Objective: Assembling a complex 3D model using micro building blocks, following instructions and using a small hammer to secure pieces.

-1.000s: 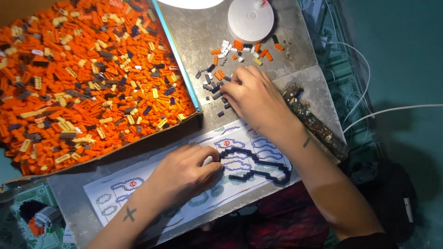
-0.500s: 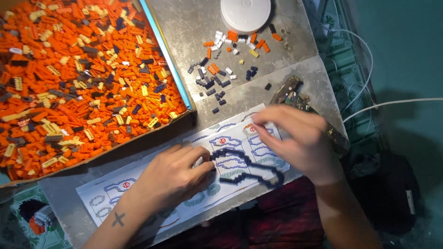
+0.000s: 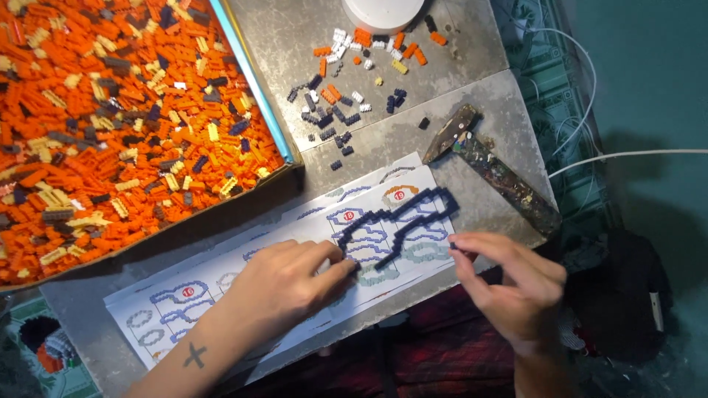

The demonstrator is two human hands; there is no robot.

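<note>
Two hands: both at the near edge of the tabletop [image 3: 472, 147], working on one brick build.
Right hand [image 3: 520, 287]: near-right, just off the pattern sheet's right end; thumb and forefinger pinch a tiny dark brick [image 3: 453, 246], other fingers curled loosely.
Left hand [image 3: 284, 284]: palm down on the sheet, fingers together, tips pressing at the lower left end of the outline.
Pattern sheet [image 3: 184, 302]: long white paper strip with printed blue-grey shapes, lying slanted along the near edge.
Brick outline [image 3: 391, 221]: dark blue bricks joined in a winding line, lying on the right part of the sheet, between the two hands.
Hammer [image 3: 490, 158]: paint-spattered, near the right edge, just beyond the sheet's right end.
Loose bricks [image 3: 346, 96]: small scatter of dark, orange and white pieces, mid-tabletop toward the far edge.
Tray [image 3: 254, 81]: far-left, blue-rimmed, full of mostly orange bricks.
White round object [image 3: 383, 11]: far edge, cut off by the frame.
</note>
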